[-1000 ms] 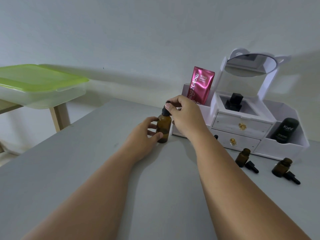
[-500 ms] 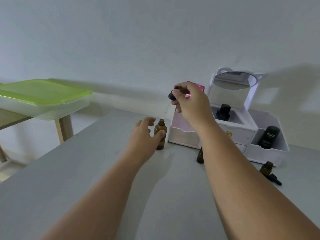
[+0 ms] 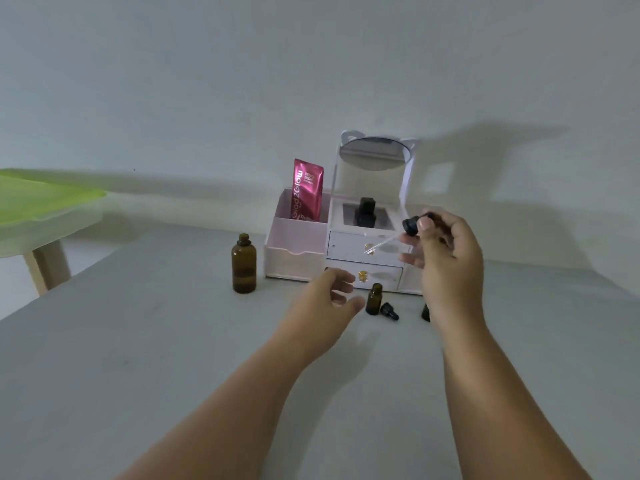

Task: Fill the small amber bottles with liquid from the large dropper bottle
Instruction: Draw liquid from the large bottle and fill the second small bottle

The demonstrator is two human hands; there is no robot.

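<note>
The large amber bottle (image 3: 244, 264) stands uncapped on the grey table (image 3: 138, 358), left of centre. My right hand (image 3: 446, 258) holds its black-capped dropper (image 3: 410, 226) in the air, the glass pipette slanting down to the left in front of the organizer's drawers. A small amber bottle (image 3: 374, 299) stands open below it, its black dropper cap (image 3: 389, 311) lying beside it. My left hand (image 3: 329, 299) hovers open, fingers spread, just left of that small bottle. A second small bottle (image 3: 426, 311) shows only as a dark edge behind my right wrist.
A white cosmetic organizer (image 3: 363, 251) with a mirror, drawers, a dark bottle and a pink sachet (image 3: 307, 190) stands against the wall behind the bottles. At far left a green-lidded plastic box (image 3: 41, 202) rests on a wooden stand.
My right hand carried the dropper rightward from above the large bottle toward the small ones. My left hand let go of the large bottle and moved right, next to a small bottle.
</note>
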